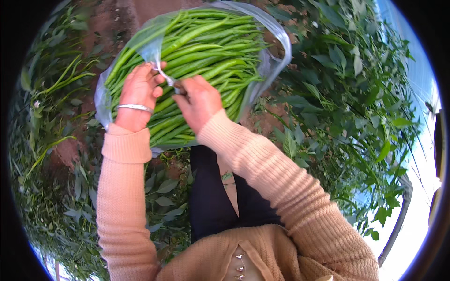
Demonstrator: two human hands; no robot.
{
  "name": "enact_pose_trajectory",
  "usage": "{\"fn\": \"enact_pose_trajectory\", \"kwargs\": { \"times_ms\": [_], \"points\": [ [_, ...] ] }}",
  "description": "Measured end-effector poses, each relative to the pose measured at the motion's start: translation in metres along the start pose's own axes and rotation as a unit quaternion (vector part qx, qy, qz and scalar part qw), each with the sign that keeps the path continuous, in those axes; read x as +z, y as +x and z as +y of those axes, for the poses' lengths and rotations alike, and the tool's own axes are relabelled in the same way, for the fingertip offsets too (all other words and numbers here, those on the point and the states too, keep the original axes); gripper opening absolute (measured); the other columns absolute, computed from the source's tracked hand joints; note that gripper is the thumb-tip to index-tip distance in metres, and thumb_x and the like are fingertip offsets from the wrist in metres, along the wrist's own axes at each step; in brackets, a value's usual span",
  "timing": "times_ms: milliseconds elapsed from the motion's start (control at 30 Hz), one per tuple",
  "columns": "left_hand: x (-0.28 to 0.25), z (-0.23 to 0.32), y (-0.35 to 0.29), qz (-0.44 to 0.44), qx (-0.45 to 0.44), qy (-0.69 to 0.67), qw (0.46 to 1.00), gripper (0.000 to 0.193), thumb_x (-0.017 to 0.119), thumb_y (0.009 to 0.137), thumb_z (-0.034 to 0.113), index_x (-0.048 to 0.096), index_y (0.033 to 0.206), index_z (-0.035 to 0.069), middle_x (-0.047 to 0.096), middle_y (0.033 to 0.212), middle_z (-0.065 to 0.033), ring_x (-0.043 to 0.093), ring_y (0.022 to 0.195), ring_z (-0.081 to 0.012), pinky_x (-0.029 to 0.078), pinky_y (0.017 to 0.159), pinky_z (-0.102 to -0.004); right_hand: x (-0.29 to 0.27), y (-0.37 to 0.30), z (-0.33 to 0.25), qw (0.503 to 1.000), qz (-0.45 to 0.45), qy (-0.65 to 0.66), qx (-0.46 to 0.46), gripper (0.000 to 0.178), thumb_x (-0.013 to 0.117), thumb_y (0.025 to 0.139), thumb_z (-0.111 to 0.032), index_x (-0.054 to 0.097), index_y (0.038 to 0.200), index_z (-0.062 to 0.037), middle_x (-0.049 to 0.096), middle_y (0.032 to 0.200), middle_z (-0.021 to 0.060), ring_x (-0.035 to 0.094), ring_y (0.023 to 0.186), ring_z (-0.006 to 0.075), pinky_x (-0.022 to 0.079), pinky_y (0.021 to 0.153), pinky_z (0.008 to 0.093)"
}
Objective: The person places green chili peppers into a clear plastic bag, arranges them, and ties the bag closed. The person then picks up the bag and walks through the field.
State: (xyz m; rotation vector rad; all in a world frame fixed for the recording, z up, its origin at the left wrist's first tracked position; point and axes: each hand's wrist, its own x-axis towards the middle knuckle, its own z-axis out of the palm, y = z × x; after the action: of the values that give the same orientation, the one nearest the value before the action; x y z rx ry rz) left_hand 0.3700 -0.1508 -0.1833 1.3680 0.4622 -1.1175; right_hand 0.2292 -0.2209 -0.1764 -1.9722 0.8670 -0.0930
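Note:
A large clear plastic bag (280, 40) lies wide at the top, packed with long green chili peppers (206, 56) laid roughly side by side. Over the peppers, a strip of the bag's film is drawn into a thin twist between my hands. My left hand (139, 91), with a silver bangle at the wrist, has its fingertips closed on the film at the upper end of this twist. Lower down and to the right, my right hand (201, 100) pinches the other end between thumb and curled fingers; its exact grip is partly hidden.
Leafy pepper plants (323, 93) crowd the right side, and more plants (56, 187) with hanging green peppers line the left. Reddish soil (108, 28) shows between the rows. Pale plastic sheeting (424, 70) curves along the far right. My dark-trousered legs are below the bag.

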Motion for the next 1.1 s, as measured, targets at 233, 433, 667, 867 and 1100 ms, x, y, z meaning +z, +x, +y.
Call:
{"fn": "enact_pose_trajectory", "kwargs": {
  "times_ms": [233,433,667,867,1100],
  "points": [
    [-0.020,0.005,0.006,-0.037,-0.056,-0.084,0.994,0.011,0.050,0.098,0.016,0.051,0.090,0.008,0.044,0.068,0.0025,0.041,0.057,-0.0085,0.030,0.044,-0.0224,-0.036,-0.043,0.023,0.977,0.072,0.157,0.127,0.029,0.074,0.083,-0.010,0.056,0.102,0.0017,0.060,0.086,0.0061,0.055,0.070,0.0102,0.048,0.060,0.0253],
    [-0.009,0.023,-0.003,0.019,-0.027,0.005,0.999,0.011,0.050,0.098,0.016,0.055,0.098,0.007,0.057,0.082,-0.0015,0.047,0.061,-0.0086,0.031,0.044,-0.0206,-0.028,-0.056,0.014,0.985,-0.054,-0.140,0.090,0.032,0.079,0.078,-0.022,0.059,0.092,-0.0009,0.055,0.082,0.0101,0.055,0.068,0.0223,0.048,0.064,0.0333],
    [-0.038,0.039,0.016,-0.010,-0.045,-0.022,0.999,0.012,0.049,0.097,0.016,0.052,0.092,0.006,0.046,0.074,0.0004,0.044,0.060,-0.0093,0.030,0.042,-0.0205,-0.043,-0.074,0.017,0.965,-0.102,0.205,0.125,0.012,0.061,0.092,-0.010,0.063,0.098,-0.0003,0.061,0.090,0.0065,0.059,0.070,0.0133,0.048,0.066,0.0276],
    [-0.018,0.061,0.014,0.029,0.003,-0.001,1.000,0.013,0.046,0.095,0.014,0.054,0.094,0.003,0.054,0.076,-0.0036,0.056,0.063,-0.0136,0.036,0.043,-0.0233,-0.047,-0.114,0.015,0.870,-0.176,0.389,0.246,0.016,0.049,0.100,-0.016,0.055,0.106,-0.0022,0.064,0.093,0.0059,0.058,0.067,0.0075,0.047,0.062,0.0218],
    [-0.022,0.084,0.044,0.013,-0.012,-0.028,0.999,0.021,0.040,0.102,0.024,0.041,0.086,0.011,0.041,0.063,0.0006,0.040,0.050,-0.0111,0.029,0.040,-0.0254,-0.050,-0.122,0.010,0.847,-0.196,0.408,0.278,0.012,0.048,0.100,-0.014,0.053,0.103,-0.0027,0.062,0.087,0.0047,0.058,0.067,0.0083,0.046,0.063,0.0229]
  ]
}}
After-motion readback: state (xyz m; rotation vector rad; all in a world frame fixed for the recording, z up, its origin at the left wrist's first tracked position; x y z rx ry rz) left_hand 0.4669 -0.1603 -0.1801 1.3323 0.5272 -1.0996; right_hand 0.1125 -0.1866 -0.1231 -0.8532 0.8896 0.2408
